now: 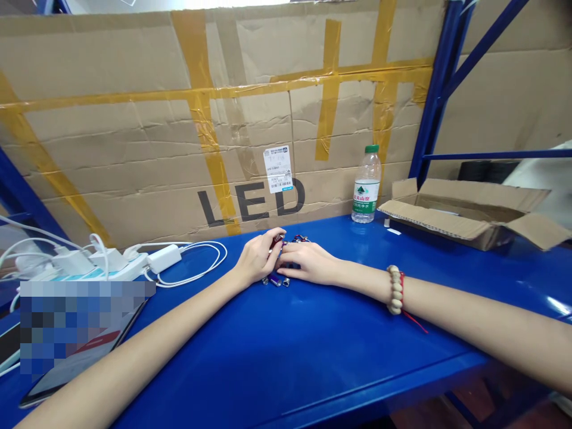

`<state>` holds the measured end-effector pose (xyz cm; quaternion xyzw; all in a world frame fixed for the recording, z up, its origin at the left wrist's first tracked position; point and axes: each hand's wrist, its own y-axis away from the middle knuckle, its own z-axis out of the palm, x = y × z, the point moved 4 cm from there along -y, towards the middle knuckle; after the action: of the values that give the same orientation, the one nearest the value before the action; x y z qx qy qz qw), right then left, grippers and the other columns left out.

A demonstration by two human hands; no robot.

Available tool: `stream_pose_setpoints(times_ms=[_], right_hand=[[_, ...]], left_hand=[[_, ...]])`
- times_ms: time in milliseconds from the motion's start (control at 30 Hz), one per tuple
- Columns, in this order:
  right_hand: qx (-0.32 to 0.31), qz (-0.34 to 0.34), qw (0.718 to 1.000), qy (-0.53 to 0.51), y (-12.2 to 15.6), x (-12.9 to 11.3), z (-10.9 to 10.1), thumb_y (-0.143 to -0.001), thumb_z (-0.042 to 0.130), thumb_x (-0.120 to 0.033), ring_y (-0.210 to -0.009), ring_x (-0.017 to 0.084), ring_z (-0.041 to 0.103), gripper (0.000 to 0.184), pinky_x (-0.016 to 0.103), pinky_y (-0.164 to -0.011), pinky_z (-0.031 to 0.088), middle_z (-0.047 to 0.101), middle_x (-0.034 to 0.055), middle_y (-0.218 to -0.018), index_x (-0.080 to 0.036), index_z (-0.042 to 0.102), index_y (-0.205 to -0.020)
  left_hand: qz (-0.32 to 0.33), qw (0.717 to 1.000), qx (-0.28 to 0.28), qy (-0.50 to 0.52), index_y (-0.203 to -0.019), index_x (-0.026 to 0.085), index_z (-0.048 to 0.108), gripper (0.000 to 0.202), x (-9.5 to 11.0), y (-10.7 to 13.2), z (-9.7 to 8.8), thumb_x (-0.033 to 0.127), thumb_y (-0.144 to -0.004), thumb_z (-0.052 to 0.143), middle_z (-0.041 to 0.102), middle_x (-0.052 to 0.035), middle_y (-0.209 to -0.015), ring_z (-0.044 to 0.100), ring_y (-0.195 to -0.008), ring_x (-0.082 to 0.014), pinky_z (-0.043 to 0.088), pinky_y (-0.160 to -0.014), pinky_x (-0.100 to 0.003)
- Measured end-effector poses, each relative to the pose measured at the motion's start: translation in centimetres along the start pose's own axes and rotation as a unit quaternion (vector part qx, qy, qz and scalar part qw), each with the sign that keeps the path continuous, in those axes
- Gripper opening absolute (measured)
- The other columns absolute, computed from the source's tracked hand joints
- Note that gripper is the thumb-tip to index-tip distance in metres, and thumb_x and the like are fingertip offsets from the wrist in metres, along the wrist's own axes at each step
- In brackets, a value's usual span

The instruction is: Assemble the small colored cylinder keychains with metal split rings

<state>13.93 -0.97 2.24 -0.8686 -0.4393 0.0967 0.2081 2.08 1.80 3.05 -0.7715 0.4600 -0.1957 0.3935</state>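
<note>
My left hand is closed, thumb and fingers pinching a small dark metallic piece. Against it lies my right hand, palm down, its fingers bent over a little heap of small parts; what they grip is hidden. Below the fingertips, a short purple cylinder with a metal end and a small silvery piece rest on the blue tabletop. Behind the right knuckles, more dark red and silvery small parts show. A bead bracelet and red string circle the right wrist.
A plastic water bottle and an open cardboard box stand at the back right. On the left are a power strip with white cables and a tablet. A large taped carton walls off the back.
</note>
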Motion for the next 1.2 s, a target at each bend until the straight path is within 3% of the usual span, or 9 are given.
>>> stream_pose_setpoints(times_ms=[500,700,1033,1200], right_hand=[[0.021,0.007,1.000,-0.009,0.1,0.2,0.1,-0.085,0.046,-0.028,-0.090,0.018,0.057,0.019,0.030,-0.077,0.044,0.063,0.0066,-0.096,-0.018,0.063,-0.089],[0.024,0.018,0.999,0.012,0.0,0.2,0.0,-0.085,0.047,-0.028,-0.083,0.017,0.058,0.018,0.028,-0.070,0.043,0.063,0.0049,-0.089,-0.018,0.061,-0.085],[0.073,0.085,0.994,0.006,0.1,0.6,-0.5,-0.087,0.041,-0.028,-0.079,0.015,0.056,0.018,0.026,-0.068,0.042,0.059,0.0048,-0.089,-0.017,0.055,-0.090],[0.124,0.061,0.989,-0.049,0.1,0.0,-1.1,-0.087,0.042,-0.028,-0.081,0.013,0.054,0.016,0.025,-0.070,0.042,0.057,0.0043,-0.094,-0.019,0.055,-0.092]], left_hand=[[-0.075,0.991,-0.105,-0.035,-0.099,0.020,0.045,0.018,-0.3,-0.2,0.6,0.025,-0.089,0.031,0.062,0.0008,-0.073,0.060,-0.062,-0.0130,0.041,-0.057,-0.022],[-0.089,0.990,-0.091,-0.059,-0.102,0.020,0.044,0.018,-0.5,-0.3,0.6,0.025,-0.089,0.033,0.063,0.0005,-0.077,0.061,-0.065,-0.0124,0.041,-0.060,-0.021],[-0.118,0.965,-0.128,-0.197,-0.096,0.020,0.050,0.018,-1.0,-0.2,1.0,0.027,-0.088,0.036,0.059,-0.0017,-0.071,0.057,-0.068,-0.0159,0.041,-0.062,-0.024],[-0.107,0.972,-0.131,-0.164,-0.101,0.018,0.048,0.021,-0.8,-0.3,0.8,0.026,-0.089,0.032,0.059,-0.0041,-0.077,0.057,-0.074,-0.0167,0.042,-0.066,-0.025]])
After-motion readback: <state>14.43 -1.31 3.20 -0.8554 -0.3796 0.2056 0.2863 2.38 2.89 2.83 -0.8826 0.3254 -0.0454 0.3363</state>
